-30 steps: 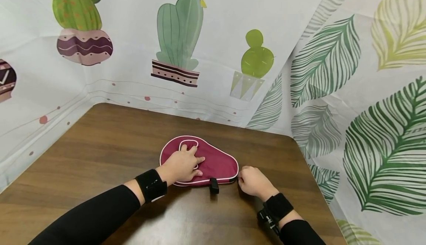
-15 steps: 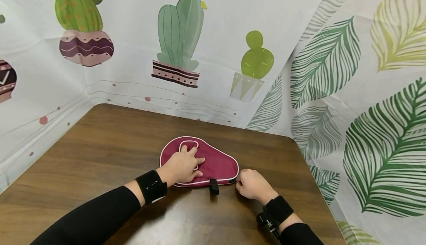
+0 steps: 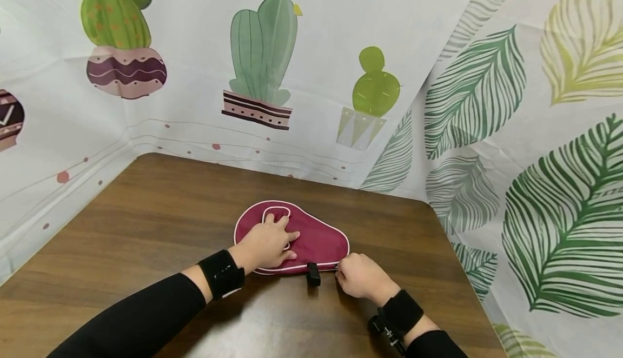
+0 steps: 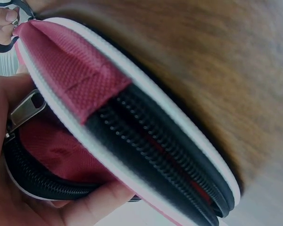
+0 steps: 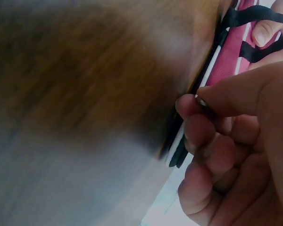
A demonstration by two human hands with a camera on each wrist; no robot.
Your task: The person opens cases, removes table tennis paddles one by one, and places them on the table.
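A maroon table tennis paddle case (image 3: 318, 242) with white piping lies on the table. My left hand (image 3: 270, 244) rests on its wide end with fingers spread, over the small front pocket. In the left wrist view, the pocket zipper's metal pull (image 4: 29, 109) shows beside that hand, and the case's main zipper (image 4: 151, 136) has its teeth parted along the side. At the narrow end, the thumb and finger of my right hand (image 3: 364, 278) pinch a small metal zipper pull (image 5: 203, 101), mostly hidden by the fingers.
A black strap loop (image 3: 313, 274) sticks out from the case's near edge, between my hands. The brown wooden table (image 3: 170, 206) meets a white printed cloth (image 3: 194, 77) at the back and right.
My right hand has moved left along the case's near edge, from the narrow tip toward the strap loop, with the zipper pull. My left hand stays on the case.
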